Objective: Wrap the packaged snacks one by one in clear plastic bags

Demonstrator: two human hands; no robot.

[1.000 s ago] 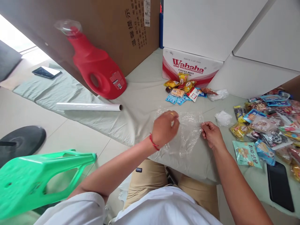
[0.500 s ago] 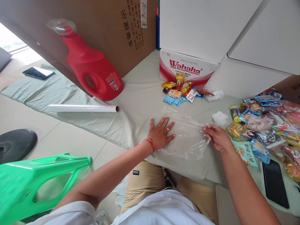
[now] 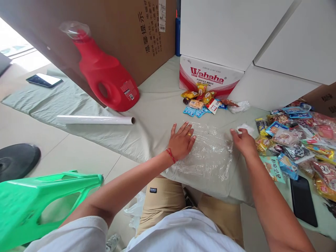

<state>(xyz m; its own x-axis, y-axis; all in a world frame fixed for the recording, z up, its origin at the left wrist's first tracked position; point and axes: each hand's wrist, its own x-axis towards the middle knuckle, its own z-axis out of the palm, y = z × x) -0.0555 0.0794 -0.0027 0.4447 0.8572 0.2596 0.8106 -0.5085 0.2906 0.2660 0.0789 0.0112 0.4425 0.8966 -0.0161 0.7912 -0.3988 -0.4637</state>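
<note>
A sheet of clear plastic film (image 3: pixel 207 150) lies wrinkled on the pale green cloth, in front of me. My left hand (image 3: pixel 181 141) rests on the film's left part, palm down with fingers spread. Near the film's right edge is my right hand (image 3: pixel 243 140), its thumb and fingers apart and nothing visible between them. Just behind the right hand sits a crumpled white piece (image 3: pixel 246 129), partly covered by it. Beyond the film, small wrapped snacks (image 3: pixel 196 104) are piled against a Wahaha carton (image 3: pixel 207 75).
Many packaged snacks (image 3: pixel 291 136) and a black phone (image 3: pixel 303 201) are at right. On the left are a red jug (image 3: pixel 110 77), a white roll (image 3: pixel 96 120), another phone (image 3: pixel 44 80) and a green stool (image 3: pixel 23 199). White cabinets (image 3: pixel 223 31) stand behind.
My right hand has let go of the film's right edge and opened slightly. The film now lies flatter. My left hand has shifted slightly forward, with its fingers closer together.
</note>
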